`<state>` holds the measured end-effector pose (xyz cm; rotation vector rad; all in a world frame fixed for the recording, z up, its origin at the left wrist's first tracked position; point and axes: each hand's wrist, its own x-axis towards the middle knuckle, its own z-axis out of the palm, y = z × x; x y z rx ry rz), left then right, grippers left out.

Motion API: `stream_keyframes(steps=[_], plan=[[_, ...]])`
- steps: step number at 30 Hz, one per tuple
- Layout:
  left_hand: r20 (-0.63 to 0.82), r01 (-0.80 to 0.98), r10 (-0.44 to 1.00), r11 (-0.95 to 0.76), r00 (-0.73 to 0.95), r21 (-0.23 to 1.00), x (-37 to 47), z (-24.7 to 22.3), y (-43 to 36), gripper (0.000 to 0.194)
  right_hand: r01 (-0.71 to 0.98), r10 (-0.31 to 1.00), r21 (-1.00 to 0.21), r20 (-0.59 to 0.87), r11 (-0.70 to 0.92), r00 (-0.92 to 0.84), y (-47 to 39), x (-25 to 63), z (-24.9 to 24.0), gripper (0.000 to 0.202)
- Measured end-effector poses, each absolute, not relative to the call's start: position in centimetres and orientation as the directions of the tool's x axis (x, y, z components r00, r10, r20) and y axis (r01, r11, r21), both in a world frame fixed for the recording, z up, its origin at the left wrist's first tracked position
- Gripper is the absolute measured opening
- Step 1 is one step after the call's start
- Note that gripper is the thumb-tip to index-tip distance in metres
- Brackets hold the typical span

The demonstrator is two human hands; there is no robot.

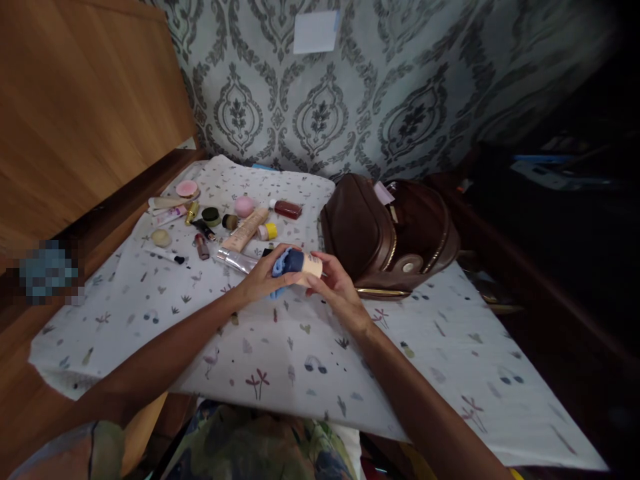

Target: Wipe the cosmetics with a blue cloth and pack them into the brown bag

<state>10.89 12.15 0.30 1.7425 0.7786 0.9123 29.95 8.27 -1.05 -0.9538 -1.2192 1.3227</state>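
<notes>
Above the middle of the table, my right hand (343, 290) is closed round a beige cosmetic tube (312, 265) with a dark blue cap. My left hand (265, 277) grips a light blue cloth (280, 264) and presses it against the capped end. Just left of my left hand lies a silver tube (235, 260). Beyond it are a long beige tube (246, 230), a small jar with a yellow lid (267, 231), a pink makeup sponge (245, 206) and a bottle of red liquid (286, 209). Part of the cloth is hidden by my fingers.
A brown leather bag (370, 233) stands open on the right of the patterned tablecloth (240, 347). Several more cosmetics, among them a round pink compact (187, 189) and a dark jar (211, 216), lie at the left. A wooden panel (90, 87) rises beside the table, and a patterned curtain (320, 113) hangs behind.
</notes>
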Motion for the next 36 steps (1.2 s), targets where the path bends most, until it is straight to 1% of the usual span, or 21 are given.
stream_keyframes(steps=[2,5,7,11,13,15,17,19,21,24,26,28,33,36], plan=[[0.222,0.089,0.827,-0.309,0.517,0.947,10.87,0.29,12.19,0.049,-0.165,0.986,-0.983,0.105,0.084,-0.127,8.23,29.94,-0.96,0.058],[0.224,0.107,0.822,-0.324,0.524,0.940,10.81,0.07,12.32,0.050,-0.151,0.986,-0.986,0.088,0.067,-0.139,8.25,30.04,-1.10,0.051],[0.234,0.131,0.813,-0.353,0.534,0.926,10.74,-0.13,12.43,0.053,-0.149,0.986,-0.989,0.041,0.018,-0.159,8.31,30.12,-1.33,0.047],[0.274,0.148,0.782,-0.419,0.560,0.896,10.65,-0.18,12.53,0.053,-0.209,0.971,-0.968,-0.095,-0.142,-0.220,8.36,30.15,-1.58,0.054],[0.274,0.134,0.779,-0.414,0.564,0.900,10.64,-0.04,12.53,0.053,-0.242,0.964,-0.955,-0.113,-0.172,-0.239,8.32,30.09,-1.48,0.056],[0.258,0.109,0.788,-0.378,0.558,0.919,10.66,0.07,12.53,0.054,-0.270,0.974,-0.954,-0.072,-0.130,-0.214,8.25,29.99,-1.34,0.053],[0.231,0.078,0.810,-0.321,0.539,0.944,10.70,0.07,12.55,0.054,-0.281,0.988,-0.958,-0.005,-0.050,-0.157,8.21,29.89,-1.26,0.052],[0.191,0.059,0.837,-0.257,0.513,0.965,10.75,0.00,12.58,0.054,-0.262,0.993,-0.965,0.053,0.025,-0.102,8.21,29.82,-1.26,0.055],[0.174,0.055,0.851,-0.231,0.496,0.971,10.77,-0.05,12.61,0.055,-0.230,0.993,-0.971,0.079,0.058,-0.086,8.26,29.81,-1.30,0.055],[0.227,0.073,0.836,-0.302,0.500,0.950,10.73,-0.02,12.64,0.055,-0.221,0.990,-0.975,0.044,0.014,-0.133,8.34,29.90,-1.36,0.049],[0.262,0.079,0.819,-0.348,0.510,0.934,10.67,0.01,12.68,0.054,-0.233,0.985,-0.971,-0.001,-0.042,-0.173,8.35,29.98,-1.38,0.049],[0.267,0.074,0.811,-0.354,0.520,0.932,10.60,-0.03,12.76,0.054,-0.237,0.980,-0.968,-0.031,-0.079,-0.197,8.32,30.02,-1.37,0.050],[0.259,0.071,0.809,-0.346,0.528,0.936,10.52,-0.31,12.95,0.055,-0.251,0.983,-0.966,-0.006,-0.053,-0.181,8.15,29.91,-1.23,0.047],[0.278,0.077,0.795,-0.376,0.539,0.924,10.64,-0.35,12.82,0.057,-0.252,0.988,-0.968,0.026,-0.013,-0.153,8.05,29.80,-1.05,0.050]])
